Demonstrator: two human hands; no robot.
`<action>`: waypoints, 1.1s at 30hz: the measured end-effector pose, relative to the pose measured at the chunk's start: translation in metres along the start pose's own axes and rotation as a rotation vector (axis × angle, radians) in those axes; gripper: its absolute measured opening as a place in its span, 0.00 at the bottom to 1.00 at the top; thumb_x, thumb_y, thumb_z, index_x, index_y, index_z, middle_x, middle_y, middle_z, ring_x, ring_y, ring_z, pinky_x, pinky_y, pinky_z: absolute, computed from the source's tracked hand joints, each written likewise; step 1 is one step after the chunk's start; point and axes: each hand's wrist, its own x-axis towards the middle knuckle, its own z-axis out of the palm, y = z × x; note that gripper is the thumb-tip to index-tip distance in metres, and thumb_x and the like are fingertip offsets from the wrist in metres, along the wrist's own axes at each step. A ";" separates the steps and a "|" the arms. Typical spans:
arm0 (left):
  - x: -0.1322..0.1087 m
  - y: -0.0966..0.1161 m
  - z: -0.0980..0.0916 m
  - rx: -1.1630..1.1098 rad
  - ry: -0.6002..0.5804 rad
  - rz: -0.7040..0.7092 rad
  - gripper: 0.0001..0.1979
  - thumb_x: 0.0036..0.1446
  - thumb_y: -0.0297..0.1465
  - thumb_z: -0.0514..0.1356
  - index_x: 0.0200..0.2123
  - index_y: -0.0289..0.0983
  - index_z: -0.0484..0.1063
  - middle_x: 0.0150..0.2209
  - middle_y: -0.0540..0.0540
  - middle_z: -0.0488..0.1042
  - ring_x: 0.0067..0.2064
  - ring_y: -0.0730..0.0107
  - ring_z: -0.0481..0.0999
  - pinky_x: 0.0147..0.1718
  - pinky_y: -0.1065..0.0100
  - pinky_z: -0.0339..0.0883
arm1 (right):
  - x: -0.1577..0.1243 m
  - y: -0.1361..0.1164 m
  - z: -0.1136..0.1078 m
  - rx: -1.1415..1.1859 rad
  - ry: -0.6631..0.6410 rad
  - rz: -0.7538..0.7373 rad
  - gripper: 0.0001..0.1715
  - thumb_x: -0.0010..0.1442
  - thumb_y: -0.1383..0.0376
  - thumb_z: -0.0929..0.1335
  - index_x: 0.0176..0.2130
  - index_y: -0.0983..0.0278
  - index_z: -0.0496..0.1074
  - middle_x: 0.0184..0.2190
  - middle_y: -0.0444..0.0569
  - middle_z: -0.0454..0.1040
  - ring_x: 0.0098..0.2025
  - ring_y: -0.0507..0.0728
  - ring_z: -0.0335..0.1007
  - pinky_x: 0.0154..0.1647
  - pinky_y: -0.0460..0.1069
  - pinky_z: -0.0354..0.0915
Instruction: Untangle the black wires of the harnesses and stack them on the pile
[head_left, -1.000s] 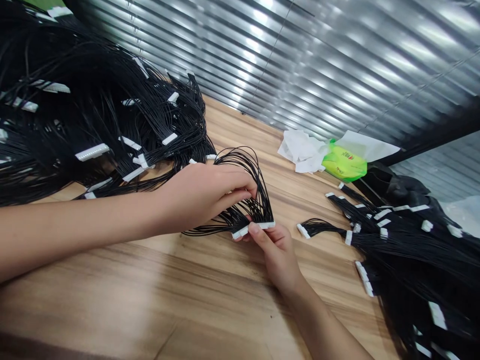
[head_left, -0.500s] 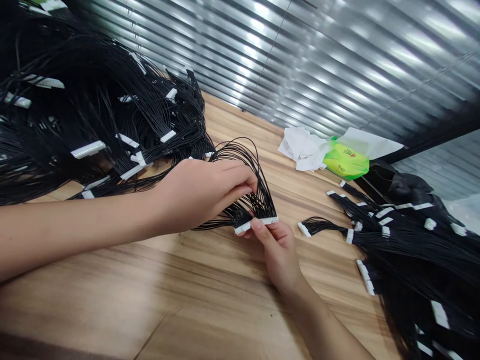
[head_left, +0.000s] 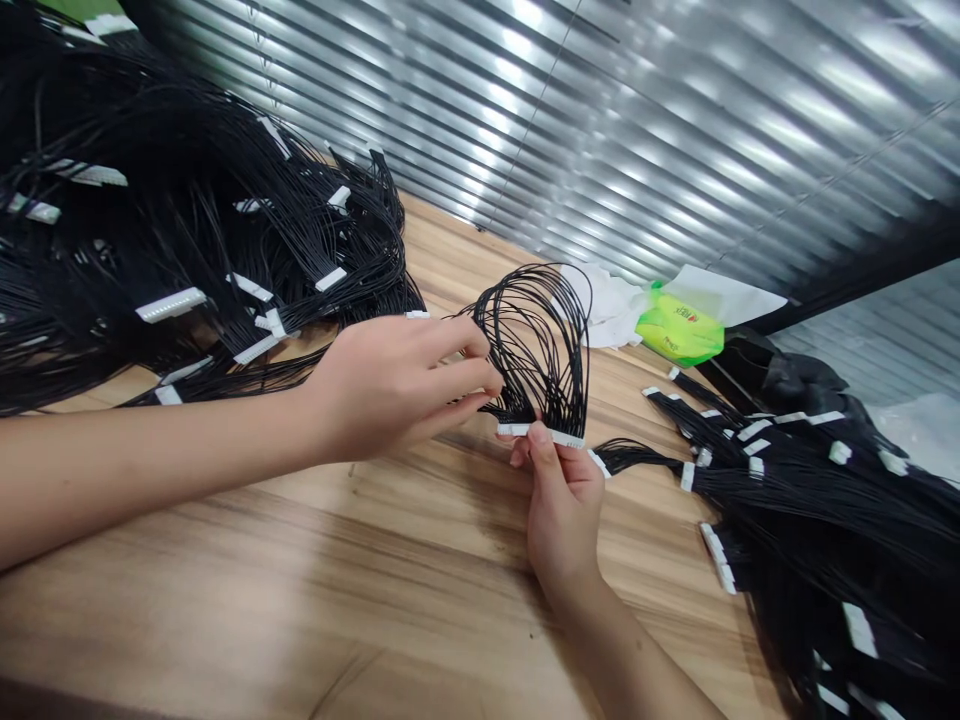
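One hand (head_left: 562,510) pinching white connector (head_left: 540,435); green packet (head_left: 679,338), label (head_left: 675,312) illegible

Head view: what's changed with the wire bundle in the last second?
The white connector and its loop of black wires have moved right and slightly up, and the loop now stands taller. The right hand still pinches the connector. The left hand has eased back, its fingertips at the loop's edge. The wire heap, the wooden table and the green packet are unchanged.
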 end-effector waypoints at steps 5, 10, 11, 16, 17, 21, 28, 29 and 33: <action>-0.006 -0.002 0.004 0.106 0.055 0.082 0.07 0.62 0.33 0.56 0.39 0.51 0.74 0.45 0.57 0.77 0.45 0.71 0.72 0.40 0.64 0.55 | 0.001 -0.001 0.001 0.031 -0.010 0.046 0.15 0.55 0.58 0.71 0.23 0.63 0.71 0.20 0.42 0.70 0.27 0.52 0.66 0.36 0.49 0.61; -0.011 0.000 0.007 0.028 -0.014 0.086 0.16 0.64 0.26 0.52 0.45 0.55 0.71 0.42 0.59 0.78 0.39 0.79 0.73 0.35 0.65 0.53 | 0.000 -0.001 0.002 0.034 -0.019 0.048 0.15 0.56 0.57 0.71 0.23 0.63 0.72 0.21 0.43 0.72 0.29 0.53 0.67 0.37 0.49 0.62; -0.011 -0.001 0.008 0.009 -0.009 0.109 0.16 0.64 0.26 0.52 0.46 0.54 0.71 0.42 0.59 0.78 0.38 0.79 0.73 0.34 0.65 0.53 | -0.001 -0.001 0.002 0.032 -0.021 0.048 0.15 0.56 0.57 0.71 0.24 0.63 0.72 0.21 0.43 0.72 0.29 0.53 0.68 0.37 0.49 0.62; -0.012 -0.006 0.012 -0.071 0.035 0.167 0.12 0.64 0.26 0.52 0.47 0.44 0.70 0.36 0.56 0.79 0.33 0.77 0.72 0.32 0.66 0.52 | -0.004 -0.003 0.003 -0.021 -0.030 0.031 0.16 0.56 0.56 0.70 0.22 0.63 0.71 0.20 0.43 0.71 0.30 0.55 0.69 0.39 0.50 0.63; -0.013 -0.007 0.012 -0.074 0.038 0.164 0.12 0.64 0.26 0.52 0.47 0.44 0.70 0.35 0.56 0.79 0.32 0.78 0.72 0.32 0.66 0.52 | -0.004 -0.004 0.003 -0.028 -0.031 0.027 0.17 0.56 0.56 0.70 0.22 0.63 0.71 0.20 0.43 0.71 0.30 0.55 0.70 0.40 0.50 0.64; -0.014 -0.006 0.011 -0.044 -0.006 0.125 0.14 0.66 0.27 0.49 0.47 0.48 0.70 0.36 0.57 0.79 0.34 0.78 0.72 0.32 0.66 0.53 | -0.004 -0.004 0.003 -0.036 -0.033 0.028 0.15 0.55 0.56 0.70 0.24 0.63 0.72 0.20 0.43 0.71 0.29 0.54 0.69 0.36 0.50 0.65; 0.003 0.000 0.005 -0.122 -0.170 0.095 0.13 0.66 0.32 0.48 0.36 0.39 0.73 0.35 0.50 0.75 0.36 0.72 0.71 0.34 0.68 0.58 | -0.006 -0.008 0.005 -0.093 -0.046 0.032 0.16 0.54 0.56 0.71 0.22 0.63 0.71 0.22 0.45 0.74 0.29 0.54 0.69 0.34 0.50 0.66; 0.005 0.001 0.004 -0.130 -0.193 0.100 0.14 0.66 0.32 0.48 0.35 0.37 0.72 0.34 0.48 0.74 0.35 0.72 0.71 0.35 0.68 0.59 | -0.006 -0.009 0.005 -0.090 -0.050 0.030 0.16 0.54 0.56 0.71 0.22 0.63 0.71 0.22 0.45 0.74 0.28 0.54 0.69 0.35 0.50 0.66; 0.006 0.004 0.004 -0.022 -0.189 0.119 0.13 0.65 0.31 0.49 0.32 0.34 0.70 0.33 0.45 0.72 0.32 0.69 0.68 0.32 0.65 0.57 | -0.007 -0.010 0.005 -0.094 -0.051 0.023 0.15 0.54 0.56 0.71 0.22 0.62 0.71 0.22 0.44 0.73 0.28 0.54 0.68 0.35 0.50 0.65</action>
